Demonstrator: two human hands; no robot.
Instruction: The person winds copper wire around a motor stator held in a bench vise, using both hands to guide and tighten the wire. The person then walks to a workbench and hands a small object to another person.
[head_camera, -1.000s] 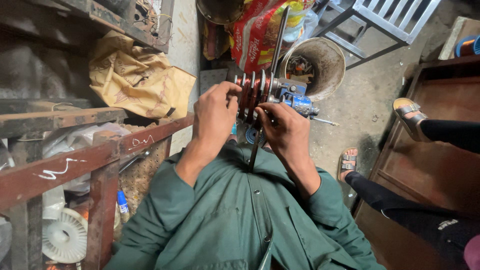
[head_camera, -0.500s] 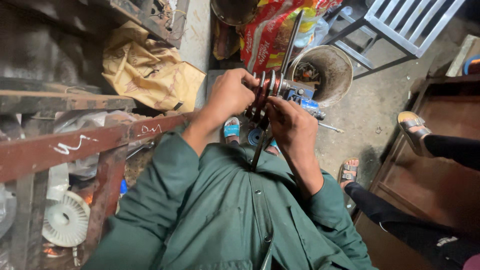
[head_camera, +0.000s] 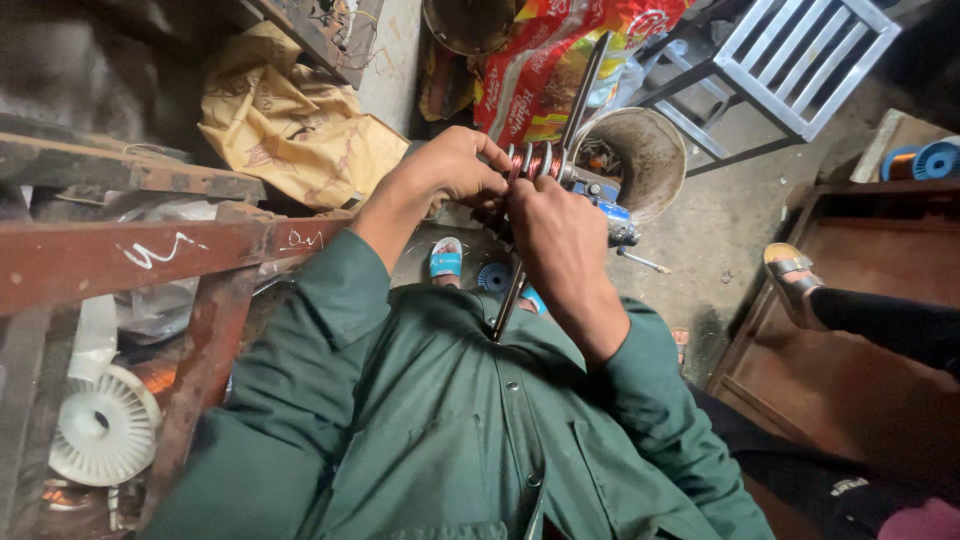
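- Left hand (head_camera: 455, 165) was curled round the left end of the winding former (head_camera: 538, 160), fingers (head_camera: 492, 160) pressed together against its pale discs and the copper wire wound between them.
- Right hand (head_camera: 560, 235) sat just below and to the right of the former, its fingers folded shut over the lower part, so most of what they gripped was hidden. Couldn't tell exactly what they pinched.
- So the former was sandwiched between both sets of fingers, only its top edge poking out above the knuckles.
- One long metal rod (head_camera: 585, 85) ran straight through it, sticking up past the fingers and coming out again below the right wrist.
- Count: I could see about three or four discs, hard to be exact.
- One dusty bucket (head_camera: 655, 160) was just beyond the right fingers, one grey slatted chair (head_camera: 800, 55) farther off.
- One white fan wheel (head_camera: 100, 425) lay well away, down by the left elbow under a rusty red frame (head_camera: 180, 255).
- Another person's sandalled foot (head_camera: 790, 275) was off to the right.
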